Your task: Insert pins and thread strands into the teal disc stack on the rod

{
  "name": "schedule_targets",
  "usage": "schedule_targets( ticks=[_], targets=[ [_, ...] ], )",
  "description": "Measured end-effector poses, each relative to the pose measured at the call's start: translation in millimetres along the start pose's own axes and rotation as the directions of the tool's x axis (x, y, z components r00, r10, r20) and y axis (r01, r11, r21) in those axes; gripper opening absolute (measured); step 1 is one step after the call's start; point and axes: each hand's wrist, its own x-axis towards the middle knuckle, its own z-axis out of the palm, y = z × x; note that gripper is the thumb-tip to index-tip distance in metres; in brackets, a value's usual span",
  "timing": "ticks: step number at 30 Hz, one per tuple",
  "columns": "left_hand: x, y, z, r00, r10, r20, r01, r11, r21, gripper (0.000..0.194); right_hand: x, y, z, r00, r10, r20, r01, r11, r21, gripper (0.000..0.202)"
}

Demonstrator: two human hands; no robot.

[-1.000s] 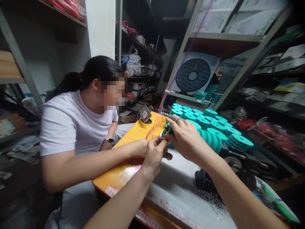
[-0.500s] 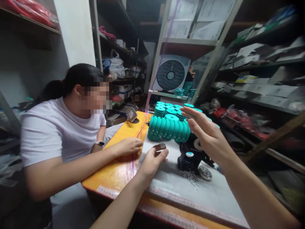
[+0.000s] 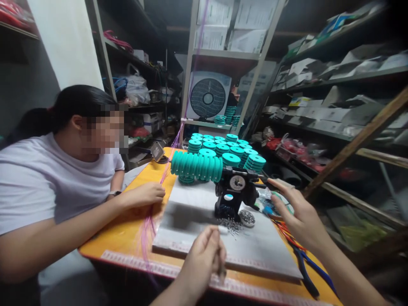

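My left hand (image 3: 205,253) is above the front edge of the grey board (image 3: 188,216), its fingers pinched together; what they hold, if anything, is hidden. A white covering (image 3: 222,230) shows at one fingertip. My right hand (image 3: 298,210), fingers apart, is beside the crank end of a black hand winder (image 3: 234,193); whether a fingertip touches it I cannot tell. Along the winder's shaft sits a row of teal ribbed spools (image 3: 196,166). In front of the winder lie loose small metal pins (image 3: 232,227), beside a round dish (image 3: 247,218) full of them.
Stacks of teal spools (image 3: 231,159) stand behind the winder. Pliers (image 3: 306,272) lie on the yellow table (image 3: 108,236) at right. Purple threads (image 3: 149,229) hang along its left side. A co-worker's hand (image 3: 149,193) rests there. A fan (image 3: 208,97) and loaded shelves stand behind.
The view has swung right. My left hand has drawn back from the spools toward the board's front edge and closed. My right hand has moved right, off the spools, to the crank side.
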Motion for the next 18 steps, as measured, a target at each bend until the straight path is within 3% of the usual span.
schedule_targets(
  ticks=[3,5,8,13,15,18],
  targets=[
    [-34.4,-23.7,-8.5,0.988,-0.017,-0.152,0.023,0.999,0.038,0.056,-9.8,23.6,14.4,0.998,-0.032,0.059,0.039,0.993,-0.115,0.047],
    [-47.5,-21.6,-20.5,0.975,0.050,-0.216,-0.018,0.989,0.149,0.053,-11.1,35.2,25.7,0.995,-0.035,0.090,0.050,0.986,-0.161,0.049],
    [-37.4,19.9,-48.1,0.967,0.223,-0.120,-0.152,0.892,0.426,0.040,-7.4,48.4,42.5,0.995,-0.068,0.079,0.083,0.972,-0.218,0.050],
    [29.0,121.6,-108.3,0.939,0.338,-0.060,-0.255,0.805,0.536,0.018,0.2,62.9,62.0,0.987,-0.151,0.059,0.162,0.923,-0.349,0.052],
    [47.7,140.9,-129.4,0.937,0.349,0.010,-0.287,0.752,0.593,0.021,3.0,65.7,65.2,0.987,-0.149,0.057,0.158,0.881,-0.446,0.055],
    [57.7,145.8,-149.4,0.905,0.384,0.183,-0.390,0.577,0.718,0.020,9.1,67.2,66.9,0.983,-0.154,0.100,0.184,0.817,-0.547,0.056]
  ],
)
